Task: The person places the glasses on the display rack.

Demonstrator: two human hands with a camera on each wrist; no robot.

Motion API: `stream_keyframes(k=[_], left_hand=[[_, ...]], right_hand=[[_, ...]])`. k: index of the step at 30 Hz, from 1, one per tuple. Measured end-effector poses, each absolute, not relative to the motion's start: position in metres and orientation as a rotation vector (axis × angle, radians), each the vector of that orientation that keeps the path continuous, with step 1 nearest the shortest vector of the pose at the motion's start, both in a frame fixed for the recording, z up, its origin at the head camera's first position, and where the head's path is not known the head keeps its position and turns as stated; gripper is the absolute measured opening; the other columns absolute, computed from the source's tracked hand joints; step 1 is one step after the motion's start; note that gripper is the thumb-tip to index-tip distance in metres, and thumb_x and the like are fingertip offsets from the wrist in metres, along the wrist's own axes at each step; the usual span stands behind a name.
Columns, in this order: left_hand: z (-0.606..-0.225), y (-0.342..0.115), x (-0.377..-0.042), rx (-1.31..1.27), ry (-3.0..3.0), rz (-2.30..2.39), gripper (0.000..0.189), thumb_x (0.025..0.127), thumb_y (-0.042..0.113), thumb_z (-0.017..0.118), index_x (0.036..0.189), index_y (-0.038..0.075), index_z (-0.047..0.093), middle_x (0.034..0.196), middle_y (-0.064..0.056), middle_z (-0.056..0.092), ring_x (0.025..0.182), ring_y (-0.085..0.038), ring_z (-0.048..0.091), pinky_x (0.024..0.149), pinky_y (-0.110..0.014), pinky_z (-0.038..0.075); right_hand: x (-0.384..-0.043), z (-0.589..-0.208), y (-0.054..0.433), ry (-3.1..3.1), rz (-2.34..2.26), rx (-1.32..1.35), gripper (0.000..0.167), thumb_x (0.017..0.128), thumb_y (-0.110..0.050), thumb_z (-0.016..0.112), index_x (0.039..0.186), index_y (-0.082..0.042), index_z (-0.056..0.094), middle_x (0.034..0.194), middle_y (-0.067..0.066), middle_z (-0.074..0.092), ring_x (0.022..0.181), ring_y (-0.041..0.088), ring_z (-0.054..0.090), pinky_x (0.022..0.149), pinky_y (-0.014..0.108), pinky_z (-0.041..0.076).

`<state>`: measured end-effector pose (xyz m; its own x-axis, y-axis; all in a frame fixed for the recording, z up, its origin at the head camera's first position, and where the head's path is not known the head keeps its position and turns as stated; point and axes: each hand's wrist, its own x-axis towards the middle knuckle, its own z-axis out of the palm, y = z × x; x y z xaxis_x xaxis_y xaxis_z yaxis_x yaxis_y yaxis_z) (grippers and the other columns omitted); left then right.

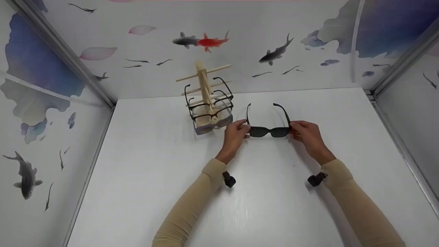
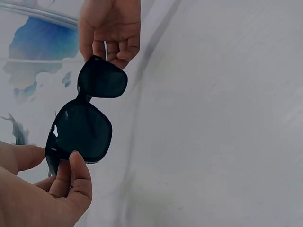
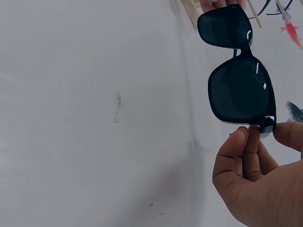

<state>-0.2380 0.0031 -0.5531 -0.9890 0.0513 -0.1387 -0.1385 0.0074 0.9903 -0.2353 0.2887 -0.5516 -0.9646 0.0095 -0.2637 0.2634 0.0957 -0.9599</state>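
Note:
Black sunglasses [image 1: 260,131] with dark lenses are held between both hands, temples unfolded and pointing toward the back wall. My left hand [image 1: 236,136] pinches the frame at its left hinge corner. At the opposite hinge corner, my right hand [image 1: 307,138] pinches the frame between thumb and fingers. Each wrist view shows the dark lenses [image 2: 83,132] up close, with the far hand gripping the other end. Just left of the left hand stands a wooden eyewear rack [image 1: 204,85] bearing two black-framed eyeglasses [image 1: 219,114] and, lowest, a pair with tinted lenses [image 1: 205,129].
A white tabletop [image 1: 144,164] spreads under the arms. White panels printed with fish and petals [image 1: 247,20] enclose the back and sides, joined by metal rails [image 1: 68,44]. The rack's upper wooden pegs [image 1: 219,68] hold no glasses. A small black camera [image 1: 229,179] sits at the left cuff.

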Motion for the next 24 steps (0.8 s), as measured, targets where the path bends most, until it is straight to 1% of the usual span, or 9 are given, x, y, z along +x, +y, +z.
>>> stream_keyframes(k=[3, 7, 13, 20, 24], left_hand=[[-0.548, 0.0, -0.234, -0.065, 2.13, 2.116, 0.04, 0.109, 0.008, 0.068, 0.147, -0.007, 0.065, 0.115, -0.015, 0.077, 0.103, -0.027, 0.078, 0.086, -0.031, 0.067], [-0.544, -0.003, -0.231, -0.06, 2.13, 2.106, 0.04, 0.11, 0.009, 0.068, 0.146, -0.006, 0.065, 0.114, -0.014, 0.078, 0.104, -0.027, 0.078, 0.086, -0.029, 0.067], [-0.537, -0.008, -0.226, -0.021, 2.13, 2.103, 0.041, 0.11, 0.01, 0.068, 0.148, -0.006, 0.064, 0.114, -0.013, 0.077, 0.103, -0.026, 0.078, 0.087, -0.029, 0.067], [-0.528, -0.012, -0.219, -0.005, 2.122, 2.102, 0.042, 0.11, 0.01, 0.068, 0.149, -0.004, 0.063, 0.114, -0.012, 0.077, 0.105, -0.023, 0.077, 0.088, -0.03, 0.067], [-0.52, -0.014, -0.214, 0.02, 2.138, 2.098, 0.044, 0.11, 0.01, 0.068, 0.152, -0.004, 0.061, 0.115, -0.013, 0.077, 0.106, -0.024, 0.077, 0.088, -0.03, 0.067]], right_hand=[[-0.231, -0.548, 0.289, 2.157, -1.994, 0.25, 0.053, 0.112, -0.027, 0.067, 0.145, 0.013, 0.058, 0.109, 0.003, 0.072, 0.1, 0.013, 0.068, 0.09, 0.024, 0.063], [-0.225, -0.542, 0.289, 2.165, -1.994, 0.209, 0.053, 0.113, -0.027, 0.067, 0.145, 0.014, 0.058, 0.107, 0.004, 0.073, 0.099, 0.014, 0.069, 0.088, 0.023, 0.063], [-0.219, -0.536, 0.288, 2.193, -1.955, 0.166, 0.054, 0.113, -0.028, 0.066, 0.145, 0.014, 0.057, 0.109, 0.004, 0.072, 0.101, 0.013, 0.069, 0.09, 0.023, 0.063], [-0.211, -0.526, 0.286, 2.211, -1.934, 0.133, 0.055, 0.114, -0.029, 0.064, 0.146, 0.014, 0.056, 0.112, 0.004, 0.073, 0.103, 0.014, 0.07, 0.092, 0.023, 0.063], [-0.207, -0.518, 0.285, 2.229, -1.931, 0.121, 0.053, 0.114, -0.029, 0.065, 0.145, 0.013, 0.057, 0.112, 0.004, 0.073, 0.103, 0.013, 0.071, 0.092, 0.023, 0.063]])
